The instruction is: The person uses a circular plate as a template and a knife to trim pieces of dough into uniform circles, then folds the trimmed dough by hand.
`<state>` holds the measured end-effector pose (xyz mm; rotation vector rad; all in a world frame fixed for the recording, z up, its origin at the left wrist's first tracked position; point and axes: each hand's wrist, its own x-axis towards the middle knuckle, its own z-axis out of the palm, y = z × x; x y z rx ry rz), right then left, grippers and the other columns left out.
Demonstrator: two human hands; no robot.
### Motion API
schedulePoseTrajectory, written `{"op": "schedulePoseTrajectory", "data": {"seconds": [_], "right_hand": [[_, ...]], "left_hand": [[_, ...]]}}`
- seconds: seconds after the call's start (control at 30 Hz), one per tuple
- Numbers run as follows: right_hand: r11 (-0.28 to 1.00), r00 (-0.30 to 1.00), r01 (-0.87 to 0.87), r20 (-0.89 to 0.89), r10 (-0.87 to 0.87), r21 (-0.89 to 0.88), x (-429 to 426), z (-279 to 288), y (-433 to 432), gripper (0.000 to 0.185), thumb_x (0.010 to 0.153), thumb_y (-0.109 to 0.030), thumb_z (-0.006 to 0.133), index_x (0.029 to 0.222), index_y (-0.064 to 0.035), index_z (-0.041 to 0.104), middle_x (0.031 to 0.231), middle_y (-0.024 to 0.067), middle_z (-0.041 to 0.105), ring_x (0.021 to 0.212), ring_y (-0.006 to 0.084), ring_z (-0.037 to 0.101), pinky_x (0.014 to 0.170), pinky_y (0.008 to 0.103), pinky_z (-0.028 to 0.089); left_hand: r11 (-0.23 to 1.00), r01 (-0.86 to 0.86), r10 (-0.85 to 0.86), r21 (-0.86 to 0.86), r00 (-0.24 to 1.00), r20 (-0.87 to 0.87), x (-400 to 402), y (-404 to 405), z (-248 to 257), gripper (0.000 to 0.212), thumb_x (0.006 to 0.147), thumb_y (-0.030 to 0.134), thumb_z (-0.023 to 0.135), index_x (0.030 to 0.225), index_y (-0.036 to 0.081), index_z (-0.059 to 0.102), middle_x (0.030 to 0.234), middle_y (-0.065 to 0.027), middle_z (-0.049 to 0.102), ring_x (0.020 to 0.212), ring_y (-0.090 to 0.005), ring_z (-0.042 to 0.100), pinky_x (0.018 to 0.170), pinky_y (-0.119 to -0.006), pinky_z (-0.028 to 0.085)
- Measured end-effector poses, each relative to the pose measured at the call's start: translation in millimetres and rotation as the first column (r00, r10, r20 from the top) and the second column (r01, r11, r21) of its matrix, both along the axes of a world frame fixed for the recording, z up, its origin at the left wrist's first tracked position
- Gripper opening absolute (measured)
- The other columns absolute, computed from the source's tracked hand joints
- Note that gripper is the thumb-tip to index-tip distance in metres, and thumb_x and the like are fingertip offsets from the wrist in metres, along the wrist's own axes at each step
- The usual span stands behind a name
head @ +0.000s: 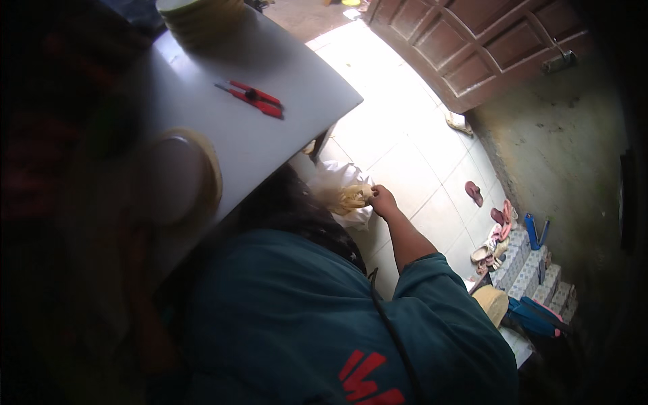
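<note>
My right hand (383, 201) reaches down beside the table and grips a bunch of pale yellow strips (353, 198), perhaps plant fibre. The strips lie over the mouth of a white sack (360, 223) on the floor. My left forearm (149, 314) shows faintly in the dark at the left, and its hand cannot be made out. Near that side, a round object with a pale rim (215, 177) rests on the white table (298, 86). Farther up the tabletop lies a red-handled cutting tool (255, 98).
A stack of round, pale-rimmed pieces (202, 20) stands at the table's far end. Beyond the tiled floor (410, 162) is a brown panelled door (486, 45). Sandals (483, 250) sit by tiled steps (521, 273), near a tan round object (491, 304) and a blue bag (534, 316).
</note>
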<state>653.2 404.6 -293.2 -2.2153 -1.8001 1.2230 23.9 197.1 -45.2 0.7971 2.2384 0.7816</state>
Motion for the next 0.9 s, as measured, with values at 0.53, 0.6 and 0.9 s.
{"op": "schedulePoseTrajectory", "data": {"seconds": [0.53, 0.6, 0.9], "right_hand": [[0.75, 0.753, -0.275, -0.35, 0.557, 0.602, -111, 206, -10, 0.061, 0.076, -0.006, 0.075, 0.133, -0.0011, 0.055, 0.132, 0.0168, 0.058, 0.121, 0.0273, 0.058, 0.101, 0.0385, 0.047], [0.541, 0.596, -0.326, -0.275, 0.755, 0.775, -173, 275, 1, 0.098, 0.075, -0.032, 0.087, 0.154, -0.0087, 0.034, 0.153, 0.022, 0.04, 0.146, 0.037, 0.035, 0.115, 0.0495, 0.037], [0.578, 0.289, -0.117, -0.529, 0.798, 0.808, -230, 393, 31, 0.056, 0.085, -0.018, 0.08, 0.131, -0.0013, 0.052, 0.118, 0.0154, 0.065, 0.107, 0.0236, 0.065, 0.09, 0.0369, 0.054]], "left_hand": [[0.731, 0.001, -0.337, 0.682, 0.87, 0.361, 126, 105, 135, 0.053, 0.093, 0.007, 0.067, 0.143, 0.002, 0.05, 0.115, -0.0115, 0.068, 0.103, -0.0163, 0.065, 0.091, -0.032, 0.054], [0.649, 0.126, -0.513, 0.751, 0.801, 0.309, 145, 126, 157, 0.051, 0.093, 0.004, 0.067, 0.141, 0.001, 0.051, 0.114, -0.0114, 0.069, 0.102, -0.0162, 0.066, 0.09, -0.032, 0.054], [0.605, 0.382, -0.701, 0.699, 0.672, 0.239, 177, 119, 217, 0.071, 0.089, 0.019, 0.073, 0.149, 0.001, 0.04, 0.134, -0.0151, 0.058, 0.121, -0.0249, 0.058, 0.105, -0.038, 0.046]]}}
